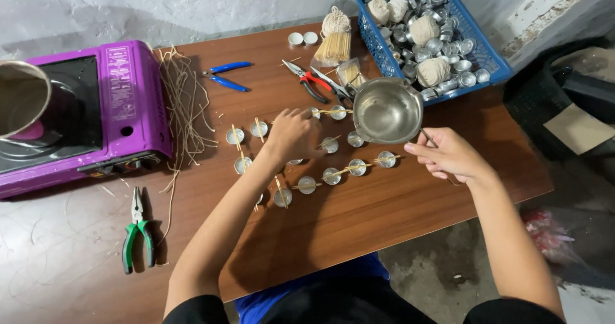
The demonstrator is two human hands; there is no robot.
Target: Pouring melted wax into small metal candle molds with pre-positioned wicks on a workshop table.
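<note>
Head view: my right hand is pinched shut on the thin handle of a small steel pouring pot, held above a spread of small metal candle cups on a wooden table.

My left hand rests with fingers curled down on the cups at the middle of the spread; I cannot tell whether it grips one. Thin wooden sticks lie across several cups. Far of the pot lie red-handled pliers, and farther right a blue basket holds more cups and balls of string. Blue-handled cutters and loose wick strands lie to the left, beside a purple portable stove. Green-handled pliers lie near left.
</note>
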